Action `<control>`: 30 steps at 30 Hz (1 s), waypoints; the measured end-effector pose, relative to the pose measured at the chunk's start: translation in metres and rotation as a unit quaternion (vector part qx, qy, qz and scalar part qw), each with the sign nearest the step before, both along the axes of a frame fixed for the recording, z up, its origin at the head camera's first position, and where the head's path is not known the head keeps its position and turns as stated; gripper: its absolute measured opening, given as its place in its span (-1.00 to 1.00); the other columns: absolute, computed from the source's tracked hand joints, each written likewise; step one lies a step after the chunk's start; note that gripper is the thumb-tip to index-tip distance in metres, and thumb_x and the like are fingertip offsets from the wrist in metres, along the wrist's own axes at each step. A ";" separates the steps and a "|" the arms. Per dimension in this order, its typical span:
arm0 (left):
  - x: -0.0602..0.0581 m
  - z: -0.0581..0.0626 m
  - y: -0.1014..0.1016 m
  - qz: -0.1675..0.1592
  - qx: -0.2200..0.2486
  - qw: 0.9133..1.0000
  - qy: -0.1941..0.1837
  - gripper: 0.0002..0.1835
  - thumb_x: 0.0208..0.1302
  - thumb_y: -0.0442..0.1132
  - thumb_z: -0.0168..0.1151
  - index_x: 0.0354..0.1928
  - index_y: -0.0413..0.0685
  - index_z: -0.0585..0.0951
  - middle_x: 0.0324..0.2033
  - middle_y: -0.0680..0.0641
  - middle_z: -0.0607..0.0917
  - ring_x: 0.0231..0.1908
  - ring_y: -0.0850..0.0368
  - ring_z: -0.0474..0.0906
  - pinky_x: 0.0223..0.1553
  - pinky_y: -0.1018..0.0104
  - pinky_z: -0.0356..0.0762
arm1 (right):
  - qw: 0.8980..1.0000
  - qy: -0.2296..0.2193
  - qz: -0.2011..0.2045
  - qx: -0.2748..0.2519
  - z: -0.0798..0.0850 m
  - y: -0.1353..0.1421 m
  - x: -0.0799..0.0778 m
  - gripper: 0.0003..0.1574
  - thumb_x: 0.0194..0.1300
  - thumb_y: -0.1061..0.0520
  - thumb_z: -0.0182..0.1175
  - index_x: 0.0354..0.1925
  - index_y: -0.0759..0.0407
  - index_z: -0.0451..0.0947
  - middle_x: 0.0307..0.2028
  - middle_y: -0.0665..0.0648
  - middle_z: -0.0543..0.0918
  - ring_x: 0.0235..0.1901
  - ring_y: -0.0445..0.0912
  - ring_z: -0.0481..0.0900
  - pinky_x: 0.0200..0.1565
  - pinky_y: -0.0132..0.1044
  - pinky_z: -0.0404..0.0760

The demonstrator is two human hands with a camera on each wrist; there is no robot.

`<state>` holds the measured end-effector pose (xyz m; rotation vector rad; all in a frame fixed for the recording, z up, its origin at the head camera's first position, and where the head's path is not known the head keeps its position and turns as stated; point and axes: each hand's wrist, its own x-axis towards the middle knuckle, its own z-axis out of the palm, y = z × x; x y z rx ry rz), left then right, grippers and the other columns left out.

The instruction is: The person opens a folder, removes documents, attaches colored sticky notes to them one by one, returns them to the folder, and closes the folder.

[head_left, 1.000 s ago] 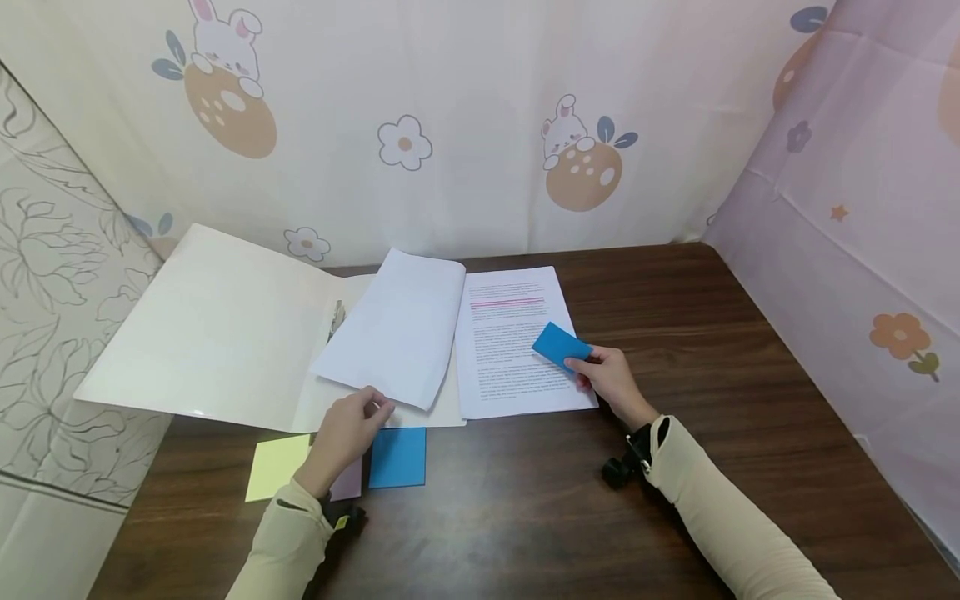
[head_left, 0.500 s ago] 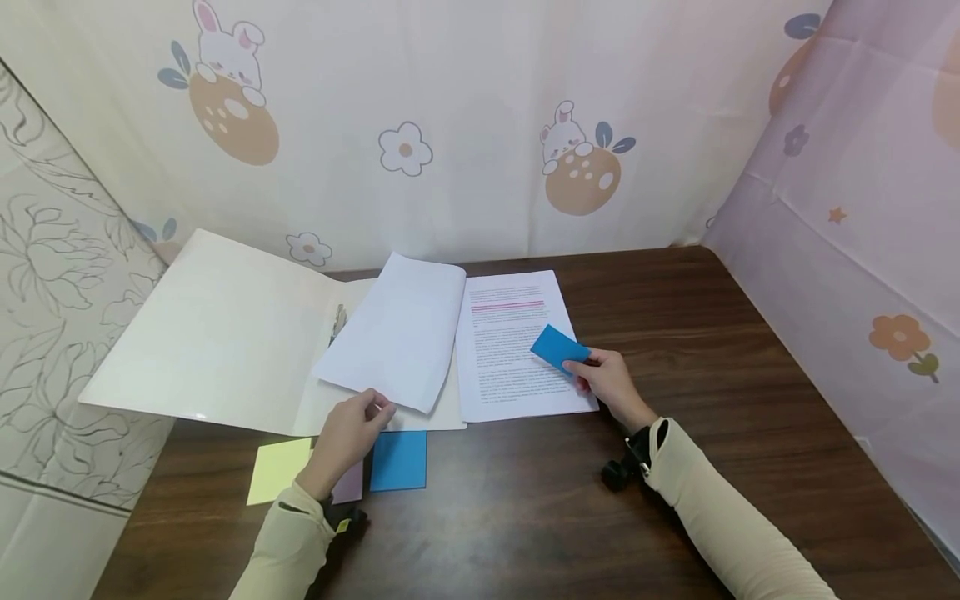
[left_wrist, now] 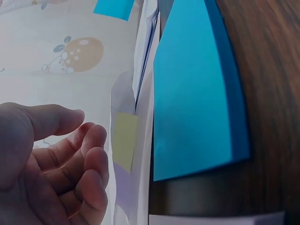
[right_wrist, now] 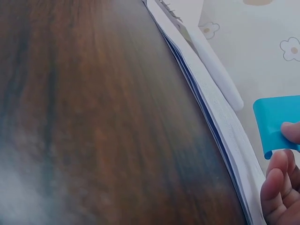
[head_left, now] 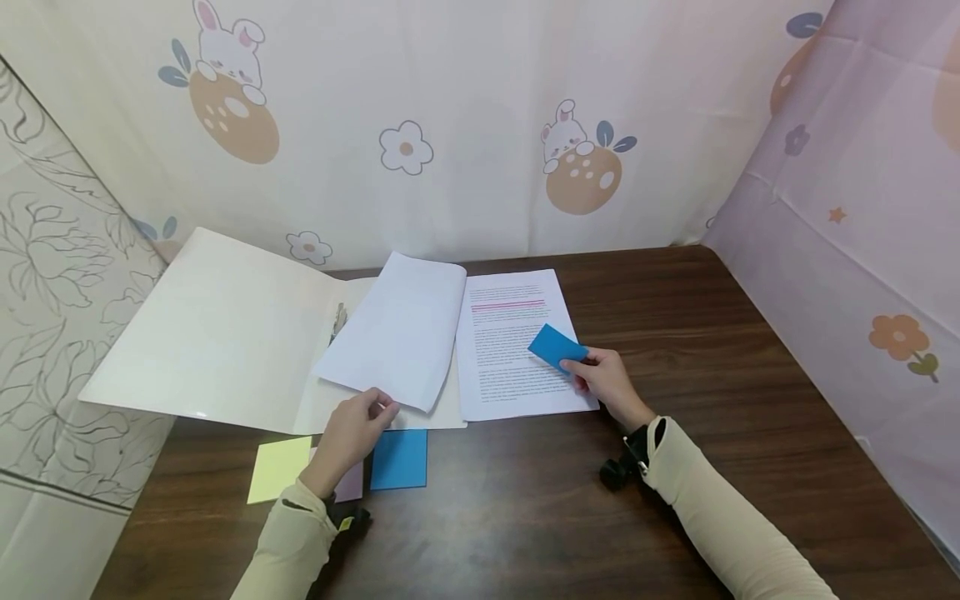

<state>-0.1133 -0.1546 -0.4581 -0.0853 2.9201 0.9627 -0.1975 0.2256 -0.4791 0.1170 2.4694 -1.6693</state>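
My right hand [head_left: 609, 382] pinches a blue sticky note [head_left: 557, 345] between thumb and fingers, above the printed page [head_left: 510, 367] that has pink highlighted lines. In the right wrist view the note [right_wrist: 274, 119] curls at its lower edge. My left hand [head_left: 351, 433] is beside the lower edge of a turned-over sheet [head_left: 405, 325], with loosely bent fingers and nothing between them. A yellow sticky note [left_wrist: 125, 140] and a purple one [left_wrist: 123, 185] show on the paper near that hand in the left wrist view.
Under the sheets lies an open white binder [head_left: 217, 333] with a metal clip [head_left: 339, 318]. In front of it are a yellow pad [head_left: 277, 471], a purple pad [head_left: 351, 483] partly behind the left wrist, and a thick blue pad [head_left: 399, 460]. A patterned curtain [head_left: 465, 125] hangs behind the table.
My right hand has shifted the blue sticky note very slightly to the left. The left hand stays almost where it was, and the sheets lie as before.
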 end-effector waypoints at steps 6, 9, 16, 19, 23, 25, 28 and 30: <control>0.000 0.000 0.001 -0.006 0.003 1.000 -0.003 -0.75 0.33 -0.08 0.21 -0.19 -0.13 0.64 -0.55 -0.03 0.60 -0.53 0.13 0.41 -0.51 0.34 0.37 | 1.000 -0.007 -0.001 0.000 -0.001 -0.001 0.000 -0.59 0.31 0.05 0.26 -0.27 0.46 0.56 -0.69 -0.01 0.48 -0.57 -0.12 0.43 -0.48 -0.33 0.37; 0.000 0.000 0.002 -0.010 0.003 1.000 -0.007 -0.74 0.34 -0.07 0.20 -0.18 -0.13 0.64 -0.54 -0.03 0.60 -0.52 0.13 0.41 -0.50 0.34 0.38 | 1.000 -0.007 -0.002 -0.001 -0.002 -0.001 0.000 -0.60 0.31 0.06 0.26 -0.24 0.47 0.57 -0.69 -0.01 0.49 -0.57 -0.11 0.44 -0.47 -0.34 0.39; 0.001 -0.003 0.003 -0.012 -0.002 1.000 -0.019 -0.74 0.34 -0.07 0.19 -0.15 -0.12 0.65 -0.52 -0.03 0.61 -0.50 0.13 0.43 -0.47 0.35 0.39 | 1.000 -0.010 -0.004 -0.004 -0.002 -0.001 0.002 -0.59 0.30 0.05 0.27 -0.23 0.46 0.58 -0.68 0.00 0.50 -0.58 -0.12 0.44 -0.48 -0.33 0.40; 0.002 -0.004 0.003 -0.011 -0.002 1.000 -0.026 -0.74 0.34 -0.06 0.19 -0.14 -0.10 0.66 -0.52 -0.02 0.61 -0.49 0.13 0.44 -0.46 0.36 0.40 | 1.000 -0.011 -0.005 -0.004 -0.003 -0.001 0.003 -0.59 0.30 0.05 0.28 -0.29 0.46 0.57 -0.69 0.01 0.49 -0.59 -0.12 0.43 -0.49 -0.33 0.38; 0.003 -0.006 0.004 -0.012 0.001 1.000 -0.028 -0.74 0.35 -0.06 0.18 -0.13 -0.09 0.66 -0.52 0.00 0.61 -0.49 0.14 0.44 -0.45 0.36 0.41 | 1.000 -0.007 -0.004 -0.005 -0.003 -0.002 0.004 -0.59 0.30 0.06 0.28 -0.34 0.47 0.55 -0.70 0.00 0.48 -0.60 -0.12 0.43 -0.50 -0.34 0.37; 0.003 -0.006 0.004 -0.012 0.003 1.000 -0.027 -0.74 0.35 -0.06 0.18 -0.13 -0.08 0.65 -0.52 0.00 0.60 -0.49 0.14 0.44 -0.46 0.35 0.40 | 1.000 -0.005 -0.004 -0.005 -0.003 -0.002 0.004 -0.60 0.30 0.06 0.28 -0.32 0.47 0.56 -0.70 0.00 0.48 -0.60 -0.13 0.43 -0.51 -0.34 0.37; 0.003 -0.006 0.005 -0.015 0.007 1.000 -0.019 -0.76 0.35 -0.08 0.19 -0.15 -0.08 0.65 -0.54 0.01 0.59 -0.51 0.15 0.42 -0.47 0.35 0.38 | 1.000 -0.004 -0.002 -0.003 -0.003 -0.003 0.004 -0.60 0.29 0.06 0.28 -0.28 0.46 0.57 -0.70 0.00 0.49 -0.61 -0.13 0.42 -0.51 -0.34 0.37; 0.003 -0.005 0.006 -0.018 0.012 1.000 -0.010 -0.78 0.34 -0.09 0.19 -0.16 -0.07 0.65 -0.56 0.01 0.58 -0.53 0.16 0.41 -0.49 0.35 0.36 | 1.000 -0.002 0.000 -0.004 -0.003 -0.003 0.004 -0.60 0.29 0.07 0.29 -0.29 0.48 0.56 -0.71 0.00 0.48 -0.61 -0.13 0.42 -0.51 -0.34 0.37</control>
